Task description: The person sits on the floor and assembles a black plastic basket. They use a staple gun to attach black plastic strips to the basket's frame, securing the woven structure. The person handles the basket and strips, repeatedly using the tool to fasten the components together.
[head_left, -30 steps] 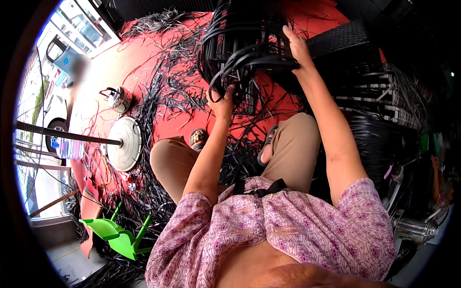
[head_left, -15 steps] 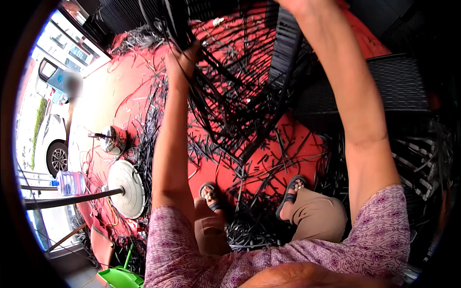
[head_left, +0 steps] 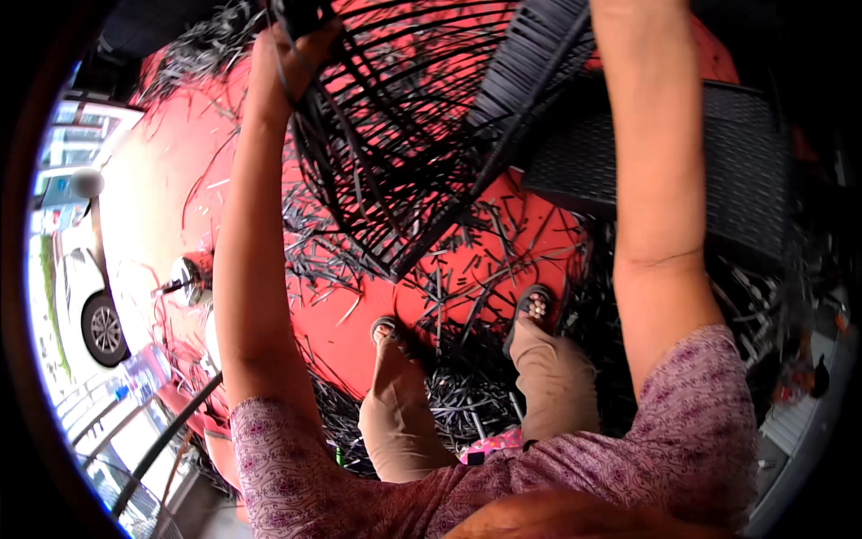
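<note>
My left hand [head_left: 292, 63], at the upper left, is closed around a bundle of black strips [head_left: 310, 16]; its fingertips are partly hidden. The strips run into a partly woven black wicker frame [head_left: 530, 67], where open rows of strips meet a denser woven panel. One corner of this frame points down toward my feet, above the red floor. My right forearm [head_left: 660, 135] stretches up past the right side of the frame. The right hand itself lies beyond the upper edge of the picture.
A dark woven wicker piece [head_left: 745, 171] stands at the right. Cut black strips [head_left: 467, 404] litter the red floor [head_left: 341, 337] around my feet. At the left are a metal can [head_left: 187, 280], a clear water bottle [head_left: 148, 370] and a dark pole [head_left: 171, 440]. A person and a white car [head_left: 85, 310] are outside.
My left hand has moved up and left with the strips. The wicker frame has shifted left and its strips look more spread. The whole view has turned, and my right hand remains out of sight.
</note>
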`<action>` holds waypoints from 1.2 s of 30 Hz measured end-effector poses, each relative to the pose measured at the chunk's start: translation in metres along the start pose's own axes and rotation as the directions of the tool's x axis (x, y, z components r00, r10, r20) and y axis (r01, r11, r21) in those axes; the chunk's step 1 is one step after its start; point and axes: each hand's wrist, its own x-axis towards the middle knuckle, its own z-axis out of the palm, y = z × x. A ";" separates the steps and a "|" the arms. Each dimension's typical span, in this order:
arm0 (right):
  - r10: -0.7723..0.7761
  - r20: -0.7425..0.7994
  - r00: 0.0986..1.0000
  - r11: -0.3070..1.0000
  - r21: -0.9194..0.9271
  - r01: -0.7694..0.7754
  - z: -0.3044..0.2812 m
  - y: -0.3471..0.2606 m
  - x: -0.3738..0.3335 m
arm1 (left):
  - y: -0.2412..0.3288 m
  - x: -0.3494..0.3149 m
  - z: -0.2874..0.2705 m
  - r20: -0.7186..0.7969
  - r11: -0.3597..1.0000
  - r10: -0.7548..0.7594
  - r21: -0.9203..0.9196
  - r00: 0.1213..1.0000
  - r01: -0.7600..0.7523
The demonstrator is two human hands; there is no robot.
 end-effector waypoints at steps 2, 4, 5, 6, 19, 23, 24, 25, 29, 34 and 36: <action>0.008 -0.156 0.988 0.999 -0.045 -0.016 -0.002 -0.020 -0.009 | 0.012 -0.007 0.018 -0.009 0.976 -0.069 -0.206 0.998 0.066; 0.096 -0.279 0.955 0.991 -0.061 -0.117 -0.009 -0.041 -0.021 | 0.020 -0.017 0.024 -0.032 0.992 -0.056 -0.118 0.998 0.052; 0.176 -0.248 0.953 0.983 0.004 -0.181 -0.027 -0.047 -0.028 | 0.020 -0.024 0.026 0.011 0.993 -0.085 -0.086 0.996 0.085; 0.177 -0.251 0.952 0.974 -0.091 -0.205 -0.038 -0.052 -0.033 | 0.024 -0.031 0.035 -0.054 0.991 -0.033 -0.134 0.998 0.026; 0.268 -0.652 0.709 0.913 -0.062 -0.403 -0.006 -0.141 -0.091 | 0.204 -0.055 -0.093 -0.041 0.939 -0.111 0.323 0.993 0.118; 0.270 -0.625 0.732 0.912 -0.078 -0.403 0.031 -0.115 -0.093 | 0.307 -0.098 -0.073 0.322 0.635 -0.449 -0.541 0.834 0.551; 0.265 -0.606 0.750 0.918 -0.078 -0.388 0.037 -0.112 -0.097 | 0.332 -0.098 -0.069 0.400 0.527 -0.502 -0.562 0.767 0.638; 0.287 -0.608 0.740 0.900 -0.092 -0.425 0.041 -0.107 -0.103 | 0.325 -0.096 -0.057 0.409 0.428 -0.559 -0.603 0.721 0.673; 0.449 -0.590 0.671 0.816 -0.034 -0.577 0.070 -0.106 -0.126 | 0.333 -0.058 -0.032 0.467 0.058 -0.460 -0.832 0.755 0.551; 0.536 -0.763 0.361 0.788 0.300 -0.538 0.008 -0.114 -0.099 | 0.319 -0.033 -0.017 0.244 0.185 -0.727 -0.830 0.642 0.526; 0.525 -0.770 0.362 0.824 0.353 -0.443 -0.038 -0.132 -0.060 | 0.331 -0.007 0.005 0.249 0.237 -0.727 -0.783 0.640 0.574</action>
